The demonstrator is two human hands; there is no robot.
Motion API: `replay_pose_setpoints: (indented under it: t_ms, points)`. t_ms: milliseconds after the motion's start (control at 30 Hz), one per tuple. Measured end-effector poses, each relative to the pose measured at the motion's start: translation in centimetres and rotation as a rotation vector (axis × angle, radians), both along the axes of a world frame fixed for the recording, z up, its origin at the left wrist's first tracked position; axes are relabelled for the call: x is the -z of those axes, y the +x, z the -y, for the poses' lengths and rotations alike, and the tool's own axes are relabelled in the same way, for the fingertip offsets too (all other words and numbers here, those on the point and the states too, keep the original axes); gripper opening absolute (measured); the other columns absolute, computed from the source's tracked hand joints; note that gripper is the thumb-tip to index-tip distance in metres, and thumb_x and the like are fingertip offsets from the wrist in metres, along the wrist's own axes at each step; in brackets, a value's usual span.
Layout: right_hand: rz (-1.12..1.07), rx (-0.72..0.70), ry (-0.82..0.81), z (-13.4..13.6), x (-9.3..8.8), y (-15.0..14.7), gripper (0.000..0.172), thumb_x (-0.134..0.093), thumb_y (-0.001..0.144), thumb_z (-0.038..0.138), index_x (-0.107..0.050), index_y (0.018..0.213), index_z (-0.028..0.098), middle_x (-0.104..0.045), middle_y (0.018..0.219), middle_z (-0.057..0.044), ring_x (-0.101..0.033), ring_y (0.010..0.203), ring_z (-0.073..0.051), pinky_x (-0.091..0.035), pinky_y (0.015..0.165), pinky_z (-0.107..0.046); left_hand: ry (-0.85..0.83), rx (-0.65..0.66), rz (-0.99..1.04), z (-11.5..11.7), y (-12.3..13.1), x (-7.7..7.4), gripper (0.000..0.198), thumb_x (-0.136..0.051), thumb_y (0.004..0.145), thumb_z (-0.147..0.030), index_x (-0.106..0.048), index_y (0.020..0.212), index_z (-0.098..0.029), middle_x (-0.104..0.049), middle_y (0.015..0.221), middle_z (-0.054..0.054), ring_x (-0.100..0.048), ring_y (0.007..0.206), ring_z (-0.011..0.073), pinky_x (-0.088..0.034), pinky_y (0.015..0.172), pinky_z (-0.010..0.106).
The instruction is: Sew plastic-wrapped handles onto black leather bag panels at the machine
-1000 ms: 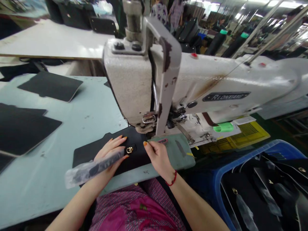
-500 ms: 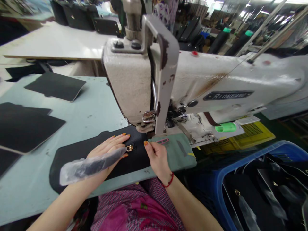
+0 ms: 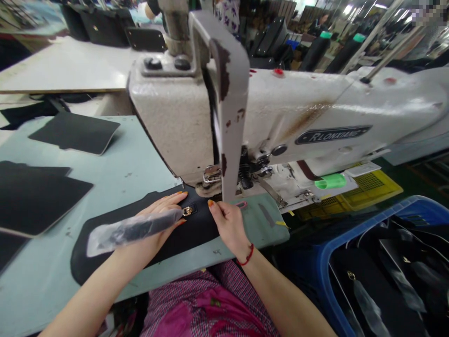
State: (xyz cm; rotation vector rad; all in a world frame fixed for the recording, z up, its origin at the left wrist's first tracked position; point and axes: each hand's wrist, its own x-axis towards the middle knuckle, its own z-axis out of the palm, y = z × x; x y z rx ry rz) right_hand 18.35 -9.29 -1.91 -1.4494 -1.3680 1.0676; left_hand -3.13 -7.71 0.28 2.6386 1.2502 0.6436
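Left hand (image 3: pixel 154 241) is pressed flat on the black panel (image 3: pixel 196 229) by the sewing machine (image 3: pixel 168 121); right hand (image 3: pixel 231 227) is curled at its edge, pinch can't be told. Panel's been shifted farther left since a second ago, so seemingly more is table-supported.

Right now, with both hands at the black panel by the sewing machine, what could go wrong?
The right hand is close to the machine, so it might get pinched or pricked. The wrapped strap lies across the left hand and could slip or snag if the panel moves. The gold clasp, also near the machine, might catch on it.
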Motion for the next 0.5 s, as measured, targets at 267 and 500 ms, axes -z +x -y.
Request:
replay_pose_setpoints:
  t_ms: [267, 500]
  points:
    - [-0.015, -0.039, 0.009, 0.8, 0.8, 0.8, 0.052, -0.046, 0.095, 0.053, -0.034, 0.058, 0.019, -0.034, 0.055, 0.003, -0.037, 0.053, -0.010, -0.023, 0.052, -0.025, -0.045, 0.010, -0.057, -1.2, -0.7, 0.8, 0.020, -0.049, 0.095, -0.035, -0.060, 0.099, -0.019, -0.063, 0.127, 0.014, -0.057, 0.123, 0.0275, -0.051, 0.101, 0.044]
    - [-0.204, -0.155, -0.117, 4.1, 2.9, 2.3, 0.046, -0.047, 0.095, 0.053, -0.063, 0.072, 0.017, -0.067, 0.070, -0.005, -0.063, 0.065, -0.015, -0.046, 0.063, -0.024, -0.054, 0.034, -0.019, -1.5, -1.2, 2.0, 0.019, -0.052, 0.094, -0.028, -0.061, 0.107, -0.017, -0.064, 0.127, 0.010, -0.057, 0.124, 0.0218, -0.046, 0.110, 0.040]
